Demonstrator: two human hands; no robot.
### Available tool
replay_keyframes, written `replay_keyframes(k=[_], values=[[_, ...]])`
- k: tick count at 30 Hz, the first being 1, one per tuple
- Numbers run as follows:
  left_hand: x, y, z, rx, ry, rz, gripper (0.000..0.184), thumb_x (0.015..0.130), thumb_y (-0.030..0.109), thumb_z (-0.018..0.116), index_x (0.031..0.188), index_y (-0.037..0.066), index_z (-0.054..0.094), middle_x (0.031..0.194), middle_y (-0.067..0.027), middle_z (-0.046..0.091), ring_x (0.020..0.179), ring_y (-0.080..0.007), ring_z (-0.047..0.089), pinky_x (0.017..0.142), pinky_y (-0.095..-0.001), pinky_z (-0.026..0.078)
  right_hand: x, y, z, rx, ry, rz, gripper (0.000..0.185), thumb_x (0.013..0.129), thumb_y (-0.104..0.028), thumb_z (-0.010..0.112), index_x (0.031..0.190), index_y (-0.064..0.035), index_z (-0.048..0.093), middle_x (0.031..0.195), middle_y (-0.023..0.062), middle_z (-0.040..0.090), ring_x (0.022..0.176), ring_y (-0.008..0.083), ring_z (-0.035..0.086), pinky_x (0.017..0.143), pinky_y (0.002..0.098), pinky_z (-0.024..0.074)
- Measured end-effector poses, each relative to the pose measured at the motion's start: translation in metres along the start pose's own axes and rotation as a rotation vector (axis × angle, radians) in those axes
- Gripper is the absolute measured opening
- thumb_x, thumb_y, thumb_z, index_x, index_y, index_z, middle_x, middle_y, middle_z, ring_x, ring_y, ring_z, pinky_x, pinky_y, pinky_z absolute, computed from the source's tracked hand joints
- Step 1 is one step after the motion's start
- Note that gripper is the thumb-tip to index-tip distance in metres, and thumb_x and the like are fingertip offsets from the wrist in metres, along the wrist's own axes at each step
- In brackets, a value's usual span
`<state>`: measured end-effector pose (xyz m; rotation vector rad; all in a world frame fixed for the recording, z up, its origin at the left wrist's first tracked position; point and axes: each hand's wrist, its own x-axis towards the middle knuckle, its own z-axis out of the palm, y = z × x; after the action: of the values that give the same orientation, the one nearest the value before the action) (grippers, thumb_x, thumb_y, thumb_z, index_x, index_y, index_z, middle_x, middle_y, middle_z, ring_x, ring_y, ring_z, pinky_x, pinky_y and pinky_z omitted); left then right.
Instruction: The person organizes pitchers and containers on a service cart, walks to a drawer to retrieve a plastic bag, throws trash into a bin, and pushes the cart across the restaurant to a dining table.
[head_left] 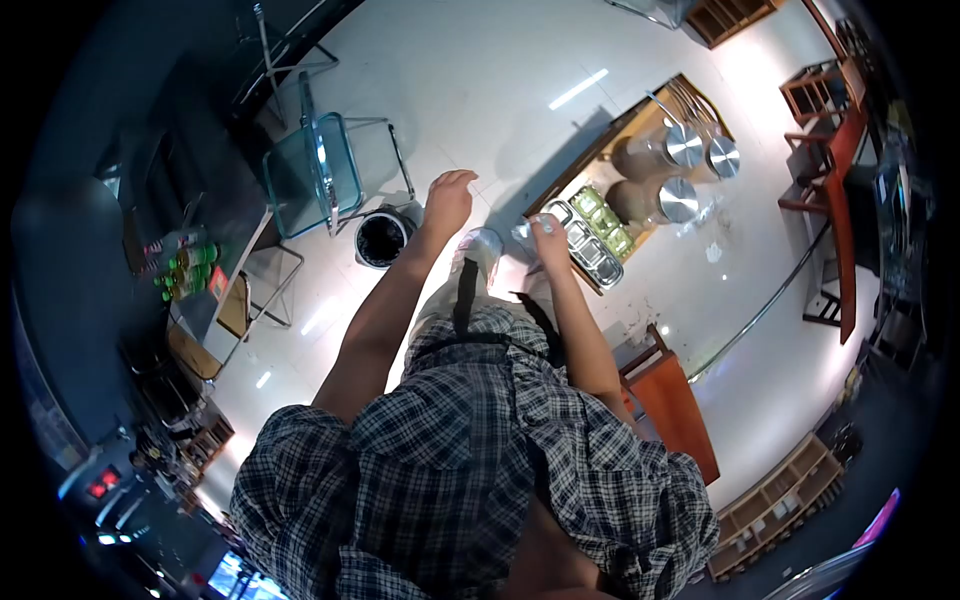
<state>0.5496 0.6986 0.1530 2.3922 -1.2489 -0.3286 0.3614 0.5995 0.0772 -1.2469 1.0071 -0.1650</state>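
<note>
My left hand is stretched forward over the floor, holding nothing visible, its fingers loosely bent. Just left of its wrist stands a round bin with a dark lining. My right hand is closed on a small, pale, see-through piece, perhaps plastic or tissue; its kind is unclear. That hand is by the near corner of a low wooden table. On the table near it lie a steel compartment tray and a green compartment tray.
Several jars with steel lids stand farther along the table. A glass-seated chair is beyond the bin. Green bottles sit on a dark counter at left. A red-brown wooden chair is close at my right.
</note>
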Motion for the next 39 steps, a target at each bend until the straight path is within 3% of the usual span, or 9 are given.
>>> replay_keyframes(k=[4, 10, 17, 20, 22, 26, 29, 35, 39], values=[[-0.026, -0.048, -0.031, 0.123, 0.148, -0.170, 0.037, 0.070, 0.000, 0.049, 0.105, 0.006, 0.058, 0.113, -0.0099, 0.056, 0.108, -0.0280, 0.049, 0.093, -0.0400, 0.037, -0.003, -0.037, 0.049, -0.073, -0.138, -0.184, 0.017, 0.084, -0.011, 0.056, 0.101, -0.0070, 0.061, 0.085, 0.0072, 0.062, 0.075, 0.0132, 0.055, 0.073, 0.0273, 0.0443], [-0.063, -0.080, -0.071, 0.254, 0.260, -0.539, 0.050, 0.072, 0.003, 0.052, 0.122, 0.007, 0.047, 0.127, -0.0146, 0.044, 0.117, -0.0301, 0.041, 0.098, -0.0417, 0.032, 0.020, -0.051, 0.081, -0.069, -0.434, -0.188, 0.046, 0.079, 0.010, 0.044, 0.118, -0.0127, 0.050, 0.083, 0.0081, 0.056, 0.071, 0.0118, 0.055, 0.058, 0.0256, 0.0485], [-0.072, -0.152, -0.102, 0.215, 0.402, -0.834, 0.060, 0.074, 0.011, 0.059, 0.130, 0.010, 0.037, 0.132, -0.0147, 0.038, 0.120, -0.0342, 0.038, 0.099, -0.0453, 0.030, 0.082, -0.121, 0.190, -0.353, -0.631, -0.202, 0.038, 0.078, 0.004, 0.048, 0.112, -0.0117, 0.050, 0.079, 0.0077, 0.056, 0.068, 0.0134, 0.055, 0.062, 0.0279, 0.0479], [-0.055, -0.198, -0.114, 0.263, 0.425, -0.881, 0.065, 0.072, 0.015, 0.062, 0.131, 0.010, 0.034, 0.131, -0.0151, 0.038, 0.120, -0.0339, 0.038, 0.099, -0.0459, 0.031, 0.105, -0.149, 0.252, -0.449, -0.688, -0.383, 0.037, 0.078, -0.006, 0.054, 0.115, -0.0114, 0.048, 0.084, 0.0150, 0.060, 0.076, 0.0257, 0.060, 0.070, 0.0336, 0.0479], [-0.041, -0.235, -0.124, 0.154, 0.288, -1.022, 0.071, 0.071, 0.023, 0.065, 0.132, 0.011, 0.031, 0.131, -0.0153, 0.038, 0.121, -0.0335, 0.037, 0.099, -0.0467, 0.031, 0.120, -0.173, 0.300, -0.551, -0.703, -0.493, 0.037, 0.078, -0.012, 0.056, 0.114, -0.0104, 0.050, 0.095, 0.0212, 0.061, 0.088, 0.0378, 0.059, 0.075, 0.0385, 0.0477], [-0.027, -0.299, -0.106, 0.114, 0.079, -1.040, 0.076, 0.071, 0.034, 0.068, 0.133, 0.013, 0.030, 0.133, -0.0135, 0.037, 0.122, -0.0328, 0.037, 0.097, -0.0485, 0.034, 0.156, -0.210, 0.378, -0.679, -0.828, -0.504, 0.035, 0.077, -0.012, 0.057, 0.112, -0.0096, 0.053, 0.096, 0.0201, 0.061, 0.088, 0.0387, 0.059, 0.076, 0.0397, 0.0477], [-0.029, -0.322, -0.074, 0.121, 0.014, -0.996, 0.075, 0.072, 0.032, 0.067, 0.134, 0.013, 0.030, 0.133, -0.0135, 0.037, 0.122, -0.0332, 0.038, 0.097, -0.0487, 0.034, 0.176, -0.232, 0.415, -0.720, -0.832, -0.717, 0.032, 0.077, -0.009, 0.057, 0.109, -0.0087, 0.056, 0.099, 0.0172, 0.061, 0.091, 0.0363, 0.058, 0.078, 0.0385, 0.0473], [-0.017, -0.361, -0.031, 0.059, 0.035, -1.133, 0.064, 0.076, 0.019, 0.059, 0.133, 0.013, 0.032, 0.131, -0.0135, 0.041, 0.121, -0.0322, 0.040, 0.097, -0.0489, 0.033, 0.244, -0.274, 0.506, -0.828, -0.932, -1.582, 0.036, 0.070, -0.007, 0.057, 0.106, -0.0100, 0.060, 0.110, 0.0084, 0.059, 0.107, 0.0273, 0.052, 0.092, 0.0378, 0.0395], [0.024, -0.339, -0.085, 0.024, 0.107, -1.382, 0.053, 0.081, 0.015, 0.051, 0.131, 0.013, 0.035, 0.134, -0.0122, 0.039, 0.123, -0.0311, 0.039, 0.100, -0.0502, 0.030, 0.296, -0.276, 0.565, -1.352, -1.321, -1.701, 0.033, 0.072, -0.012, 0.057, 0.105, -0.0123, 0.059, 0.114, 0.0054, 0.056, 0.109, 0.0255, 0.049, 0.093, 0.0407, 0.0382]])
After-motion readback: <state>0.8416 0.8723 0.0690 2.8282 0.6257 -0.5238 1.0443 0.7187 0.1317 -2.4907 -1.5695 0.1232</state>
